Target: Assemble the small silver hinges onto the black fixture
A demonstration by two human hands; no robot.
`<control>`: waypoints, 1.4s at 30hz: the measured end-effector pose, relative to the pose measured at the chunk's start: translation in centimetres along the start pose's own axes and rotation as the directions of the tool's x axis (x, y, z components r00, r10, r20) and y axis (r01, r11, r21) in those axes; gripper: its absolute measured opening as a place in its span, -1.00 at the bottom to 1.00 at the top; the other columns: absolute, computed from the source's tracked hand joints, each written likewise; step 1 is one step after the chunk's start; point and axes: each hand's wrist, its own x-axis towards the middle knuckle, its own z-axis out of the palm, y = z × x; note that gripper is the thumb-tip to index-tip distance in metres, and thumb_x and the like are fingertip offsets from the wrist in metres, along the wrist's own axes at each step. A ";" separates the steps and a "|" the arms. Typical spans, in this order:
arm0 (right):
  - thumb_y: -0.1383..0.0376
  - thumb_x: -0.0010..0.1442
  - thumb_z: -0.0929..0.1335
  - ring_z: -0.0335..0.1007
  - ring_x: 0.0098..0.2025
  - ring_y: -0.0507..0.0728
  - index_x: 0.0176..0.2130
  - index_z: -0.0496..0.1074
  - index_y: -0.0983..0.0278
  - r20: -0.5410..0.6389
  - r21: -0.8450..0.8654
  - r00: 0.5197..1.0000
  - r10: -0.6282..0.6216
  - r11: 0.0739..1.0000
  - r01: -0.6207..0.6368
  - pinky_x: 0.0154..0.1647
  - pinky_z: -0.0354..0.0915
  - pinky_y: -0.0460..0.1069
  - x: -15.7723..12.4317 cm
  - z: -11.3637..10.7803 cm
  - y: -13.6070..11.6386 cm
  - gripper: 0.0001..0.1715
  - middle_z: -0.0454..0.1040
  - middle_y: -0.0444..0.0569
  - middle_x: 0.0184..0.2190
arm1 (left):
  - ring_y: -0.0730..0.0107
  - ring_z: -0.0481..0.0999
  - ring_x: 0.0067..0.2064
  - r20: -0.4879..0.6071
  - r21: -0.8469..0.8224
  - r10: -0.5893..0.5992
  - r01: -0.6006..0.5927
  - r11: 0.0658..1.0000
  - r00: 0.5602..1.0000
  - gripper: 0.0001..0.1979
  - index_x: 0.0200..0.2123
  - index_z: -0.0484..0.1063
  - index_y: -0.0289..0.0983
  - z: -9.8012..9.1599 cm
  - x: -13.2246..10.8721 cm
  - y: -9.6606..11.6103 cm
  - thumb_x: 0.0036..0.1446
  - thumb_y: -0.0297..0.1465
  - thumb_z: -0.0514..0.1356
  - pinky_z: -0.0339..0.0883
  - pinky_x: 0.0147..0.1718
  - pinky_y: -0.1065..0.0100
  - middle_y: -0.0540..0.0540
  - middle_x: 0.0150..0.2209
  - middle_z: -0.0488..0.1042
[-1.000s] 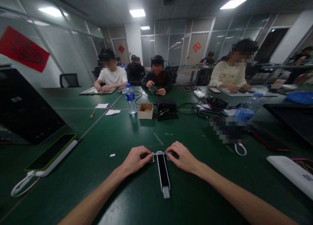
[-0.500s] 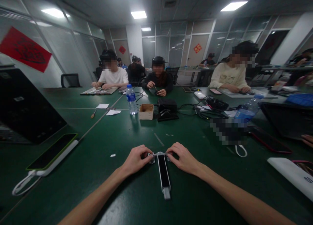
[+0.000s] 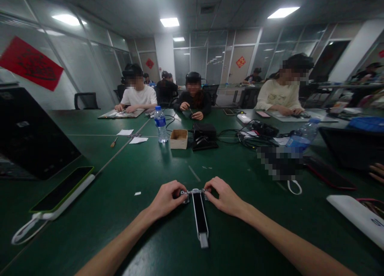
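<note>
A slim T-shaped device (image 3: 200, 214) lies on the green table, with a black face, white edges and a grey end piece pointing toward me. Across its far end runs a short metallic crossbar (image 3: 196, 191) with small parts at both sides. My left hand (image 3: 168, 198) is closed, thumb and fingers pinching the small silvery part at the left end. At the opposite end, my right hand (image 3: 223, 196) pinches the crossbar in the same way. The fingertips hide some of these small parts, and their exact shape is too small to make out.
Ahead stand a small open cardboard box (image 3: 179, 140), a black stand (image 3: 205, 137) and a water bottle (image 3: 160, 125). A phone on a white power bank (image 3: 64, 192) lies left, near a laptop (image 3: 33, 132). Cables (image 3: 252, 134) and another bottle (image 3: 304, 136) are to the right. Several people sit beyond.
The camera view has tilted up slightly, so everything sits a little lower. Both hands keep their pinch on the crossbar ends, and the device stays in place.
</note>
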 end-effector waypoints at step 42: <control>0.39 0.24 0.20 0.35 -0.23 0.11 -0.20 0.39 0.32 -0.194 -0.187 0.980 -0.034 0.982 -0.003 -0.19 0.29 0.01 -0.6 0.1 -1.4 -0.79 0.45 0.03 -0.27 | 0.40 0.45 -0.35 -0.088 0.168 0.217 -0.200 0.965 0.972 -0.78 -0.28 0.45 -0.26 0.4 -0.7 -0.1 0.22 -0.39 0.00 0.28 -0.31 0.39 -0.04 -0.36 0.52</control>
